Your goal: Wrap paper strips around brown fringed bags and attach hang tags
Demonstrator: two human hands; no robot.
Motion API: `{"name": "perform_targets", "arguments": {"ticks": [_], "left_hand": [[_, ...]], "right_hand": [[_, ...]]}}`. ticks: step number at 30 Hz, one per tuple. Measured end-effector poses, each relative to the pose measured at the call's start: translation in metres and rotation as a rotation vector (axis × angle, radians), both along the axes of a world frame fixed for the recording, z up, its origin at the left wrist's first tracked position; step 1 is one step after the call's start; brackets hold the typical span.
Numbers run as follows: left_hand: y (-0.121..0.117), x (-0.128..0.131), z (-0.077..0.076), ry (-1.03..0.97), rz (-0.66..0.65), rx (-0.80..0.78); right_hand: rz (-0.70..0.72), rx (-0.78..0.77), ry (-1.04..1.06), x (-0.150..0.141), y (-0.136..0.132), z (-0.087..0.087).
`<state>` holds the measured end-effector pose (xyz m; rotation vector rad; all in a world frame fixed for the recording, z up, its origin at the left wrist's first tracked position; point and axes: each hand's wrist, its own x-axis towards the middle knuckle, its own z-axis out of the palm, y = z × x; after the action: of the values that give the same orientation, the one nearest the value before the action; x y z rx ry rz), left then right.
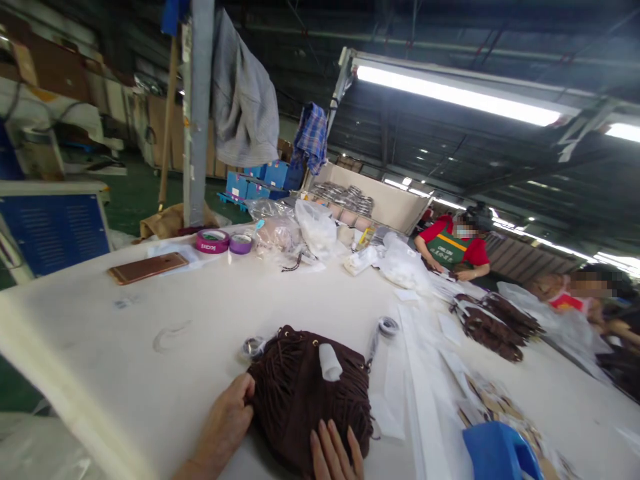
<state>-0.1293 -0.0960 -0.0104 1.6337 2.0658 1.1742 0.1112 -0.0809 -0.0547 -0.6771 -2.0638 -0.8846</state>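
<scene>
A dark brown fringed handbag [295, 400] lies on the white tabletop in front of me, with small metal eyelets along its upper edge. My left hand [227, 417] is closed on the bag's left side, pinching its edge. Flat on the lower right of the bag rests my right hand [336, 453], fingers stretched out over the fringe. A white paper roll [330, 362] sits on the bag near its top. Wrapped strap ends or hardware show beside it, one at the upper left [253, 347] and one at the upper right [387, 326].
A phone [149, 267], a magenta tape roll [213, 241] and a purple tape roll [241, 243] lie at the far left. Plastic bags [316, 227] are heaped at the back. More brown fringed pieces [493, 327] and a blue container [503, 450] are on the right. Two co-workers [453, 243] are beyond.
</scene>
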Motion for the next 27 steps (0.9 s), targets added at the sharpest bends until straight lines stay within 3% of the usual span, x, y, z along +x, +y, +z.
{"name": "perform_targets", "arguments": {"ticks": [1,3,5,7,10,13,15,17,21,24,27], "left_hand": [[-0.004,0.002,0.004,0.098,-0.024,0.086],[-0.011,0.013,0.012,0.352,-0.111,0.41],[-0.014,0.031,0.015,0.54,-0.283,0.713],[-0.013,0.051,0.011,0.673,-0.466,0.819],[-0.006,0.067,-0.006,0.785,-0.568,0.745],[-0.001,0.066,-0.021,0.733,-0.556,0.666],[0.001,0.061,-0.024,0.719,-0.57,0.678],[0.003,0.057,-0.023,0.747,-0.584,0.7],[0.01,0.052,-0.015,0.812,-0.601,0.759],[0.016,0.047,-0.01,0.828,-0.659,0.809],[0.016,0.042,-0.005,0.816,-0.682,0.649]], "right_hand": [[-0.009,-0.027,0.01,-0.002,-0.005,0.005],[-0.031,-0.09,0.021,-0.006,-0.013,0.018],[-0.065,-0.137,0.028,-0.012,-0.018,0.031],[-0.097,-0.163,0.042,-0.016,-0.022,0.04],[-0.079,-0.184,0.127,-0.014,-0.028,0.036],[-0.13,-0.293,0.354,0.007,-0.039,0.014],[-0.225,-0.49,0.593,0.026,-0.046,-0.001],[-0.226,-0.766,0.841,0.041,-0.047,-0.006],[0.061,-1.195,1.313,0.041,-0.034,0.016],[0.337,-1.311,1.557,0.033,-0.02,0.04],[0.509,-1.388,1.658,0.033,-0.011,0.05]]}}
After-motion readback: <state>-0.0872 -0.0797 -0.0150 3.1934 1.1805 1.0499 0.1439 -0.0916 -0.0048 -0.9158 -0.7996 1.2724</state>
